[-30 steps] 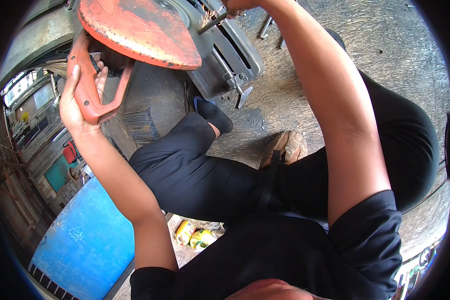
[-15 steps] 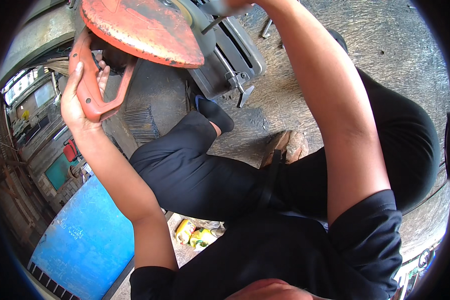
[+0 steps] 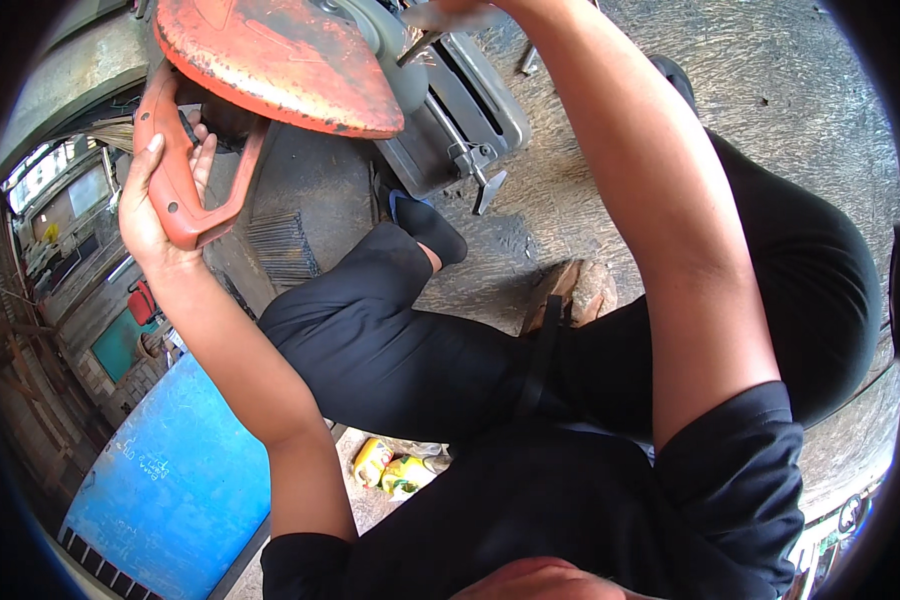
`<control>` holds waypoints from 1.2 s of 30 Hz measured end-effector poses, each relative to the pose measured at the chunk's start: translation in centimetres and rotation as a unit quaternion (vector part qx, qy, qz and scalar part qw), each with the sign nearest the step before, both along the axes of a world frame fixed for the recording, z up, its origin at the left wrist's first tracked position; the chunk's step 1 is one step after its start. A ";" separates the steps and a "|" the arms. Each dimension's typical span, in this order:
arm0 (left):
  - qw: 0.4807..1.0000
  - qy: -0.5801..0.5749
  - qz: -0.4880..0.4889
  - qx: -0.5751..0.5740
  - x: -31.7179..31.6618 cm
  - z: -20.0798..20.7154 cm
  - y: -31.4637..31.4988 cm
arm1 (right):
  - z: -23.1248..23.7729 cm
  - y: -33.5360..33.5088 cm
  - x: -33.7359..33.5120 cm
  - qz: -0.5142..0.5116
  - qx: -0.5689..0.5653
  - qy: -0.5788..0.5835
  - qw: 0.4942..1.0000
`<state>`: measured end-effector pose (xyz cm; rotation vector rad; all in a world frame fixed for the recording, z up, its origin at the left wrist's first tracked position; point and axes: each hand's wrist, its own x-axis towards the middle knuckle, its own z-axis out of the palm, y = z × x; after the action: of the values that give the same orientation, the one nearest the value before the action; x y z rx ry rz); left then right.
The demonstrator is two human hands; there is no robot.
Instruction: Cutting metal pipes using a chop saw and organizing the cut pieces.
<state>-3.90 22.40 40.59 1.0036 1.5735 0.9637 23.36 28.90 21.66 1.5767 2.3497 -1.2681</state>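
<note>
At the upper left, my left hand (image 3: 155, 200) is wrapped round the orange loop handle (image 3: 175, 170) of a cut-off saw. Its worn orange guard (image 3: 280, 70) covers part of the grey abrasive disc (image 3: 407, 85). My right arm reaches up to the top edge, where my right hand (image 3: 462, 5) is cut off by the frame and partly blurred. A metal piece (image 3: 420, 47) in that hand rests against the side of the disc, with small sparks beside it. Below lies the saw's dark base with its vise screw and crank (image 3: 488, 192).
Thin metal rods (image 3: 282, 245) lie bundled on the floor beside the saw. A blue panel (image 3: 175, 470) stands at lower left. A wooden block (image 3: 580, 290) is by my legs, yellow packets (image 3: 405, 475) lie below, and a bolt-like metal piece (image 3: 530, 60) lies on the worn floor.
The saw handle and guard have shifted slightly left with my left hand. Sparks now show at the disc, which appears lighter, and the metal piece has moved a little to the left.
</note>
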 end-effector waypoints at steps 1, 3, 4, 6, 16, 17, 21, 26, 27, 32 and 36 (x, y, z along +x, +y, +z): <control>1.000 -0.001 -0.001 -0.001 0.1 -0.1 0.0 | 0.5 -0.3 0.3 -0.003 0.023 -0.003 1.000; 1.000 -0.004 0.013 -0.001 0.4 -0.2 0.1 | 0.2 -0.2 0.4 -0.014 0.014 0.004 1.000; 1.000 -0.004 0.014 -0.001 0.4 -0.1 0.0 | 0.5 -0.3 0.3 -0.024 0.006 0.014 1.000; 1.000 0.003 0.028 0.006 0.3 0.0 -0.1 | 1.1 -0.5 0.3 -0.015 0.016 0.014 1.000; 1.000 0.005 -0.008 -0.001 -0.2 -0.2 0.4 | -2.2 0.5 -0.1 0.042 0.059 -0.003 0.997; 1.000 0.009 -0.001 0.000 -0.2 -0.1 0.3 | -2.6 0.4 -0.3 0.043 0.059 -0.001 0.997; 1.000 0.004 -0.005 0.000 -0.3 0.0 0.3 | -3.6 0.2 0.1 -0.039 -0.062 0.072 0.995; 1.000 0.009 -0.001 0.001 0.1 -0.2 0.1 | -4.4 0.0 0.7 -0.010 -0.038 0.063 0.997; 1.000 0.013 0.005 0.001 0.2 -0.4 0.1 | -4.6 -0.1 1.0 -0.005 -0.036 0.066 0.997; 1.000 0.017 0.019 0.011 0.2 -0.1 0.0 | -5.5 0.2 0.6 0.075 0.050 0.024 0.996; 1.000 0.005 0.014 0.008 0.6 0.1 0.2 | -5.9 0.2 1.1 -0.027 -0.057 0.115 0.991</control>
<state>-3.26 22.60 40.72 1.0010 1.5946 0.9937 24.49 29.09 15.74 1.5456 2.3224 -1.6480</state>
